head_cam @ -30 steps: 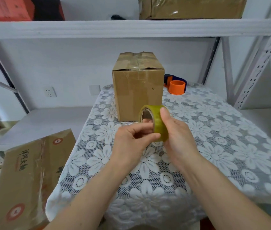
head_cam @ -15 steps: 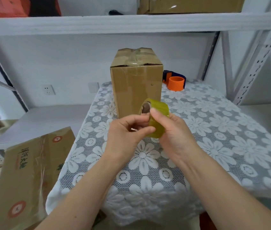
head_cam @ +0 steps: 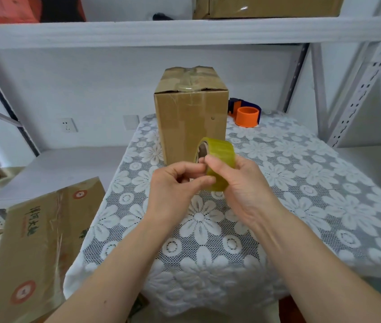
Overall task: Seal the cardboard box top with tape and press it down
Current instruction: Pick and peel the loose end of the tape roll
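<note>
Head camera looks down on a table with a white lace flower cloth (head_cam: pixel 301 187), and both hands are raised above it, in front of the cardboard box (head_cam: pixel 190 122). The right hand (head_cam: pixel 243 183) is closed around a roll of yellowish clear tape (head_cam: pixel 219 151), with the thumb over the near rim, so the roll stands on its edge and its open core faces left toward the other hand. The left hand (head_cam: pixel 175 190) is narrow, thumb and forefinger pinched together at the side of the roll; this looks like picking at the surface to find and lift the free end, though whether any tape is already lifted is too small to tell. Holding the roll firm in one hand makes sense, because the other one needs a steady surface to scratch against. The box stands upright on the cloth, behind the hands and apart from them; its top flaps are folded shut and some clear tape already shines across the seam, with the flap corners lifting a little at the front edge. Probably the sealing strip is not yet drawn, so the task is at an early step. Behind the box, to the right, an orange and blue tape dispenser (head_cam: pixel 246 113) lies unused. Another printed carton (head_cam: pixel 35 241) leans low at the left, beside the table.
</note>
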A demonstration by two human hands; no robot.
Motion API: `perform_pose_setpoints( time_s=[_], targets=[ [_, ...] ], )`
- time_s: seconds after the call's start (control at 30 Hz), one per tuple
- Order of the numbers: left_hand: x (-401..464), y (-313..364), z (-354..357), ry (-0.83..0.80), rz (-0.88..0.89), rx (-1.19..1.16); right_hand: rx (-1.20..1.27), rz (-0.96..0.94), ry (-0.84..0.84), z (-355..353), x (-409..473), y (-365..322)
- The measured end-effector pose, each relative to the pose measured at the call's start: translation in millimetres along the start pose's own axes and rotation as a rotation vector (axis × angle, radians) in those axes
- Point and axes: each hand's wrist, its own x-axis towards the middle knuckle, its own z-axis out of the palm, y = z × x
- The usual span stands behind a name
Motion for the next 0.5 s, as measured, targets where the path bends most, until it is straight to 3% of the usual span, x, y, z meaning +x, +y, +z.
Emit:
perform_pose_setpoints(
  time_s=[0.27,0.5],
  targets=[
    [0.6,2.0,-2.9,-0.036,-0.103,-0.123,-0.166,-0.023,-0.093,-5.0,-0.5,-3.7],
    [2.3,-0.2,-7.3,-0.1,-0.075,0.08,-0.102,-0.015,-0.135,-4.5,-2.5,-5.4]
  ],
)
